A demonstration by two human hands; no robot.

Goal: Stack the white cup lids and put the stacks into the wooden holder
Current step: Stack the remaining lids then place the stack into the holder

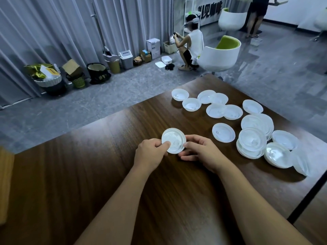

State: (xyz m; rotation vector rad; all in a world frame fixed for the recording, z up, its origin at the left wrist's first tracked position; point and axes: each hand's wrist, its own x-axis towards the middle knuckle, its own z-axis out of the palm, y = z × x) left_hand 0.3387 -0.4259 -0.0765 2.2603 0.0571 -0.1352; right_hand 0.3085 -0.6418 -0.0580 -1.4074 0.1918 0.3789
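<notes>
A white cup lid [174, 139] is held just above the dark wooden table [88, 174], near its middle. My left hand [150, 152] pinches the lid's left edge, thumb on top. My right hand [201, 152] grips its right edge. Several loose white lids [223, 132] lie scattered on the table to the right and further back. Small stacks of lids [251, 144] sit at the right, and some lids [300, 163] lean on their side near the right edge. A light wooden piece [5, 184] shows at the far left edge; whether it is the holder I cannot tell.
Beyond the table's far edge is grey floor with bins [126, 59] and baskets [77, 80] along a curtain. A person [191, 45] crouches next to a white and green chair [221, 55]. Another person [256, 16] stands at the back right.
</notes>
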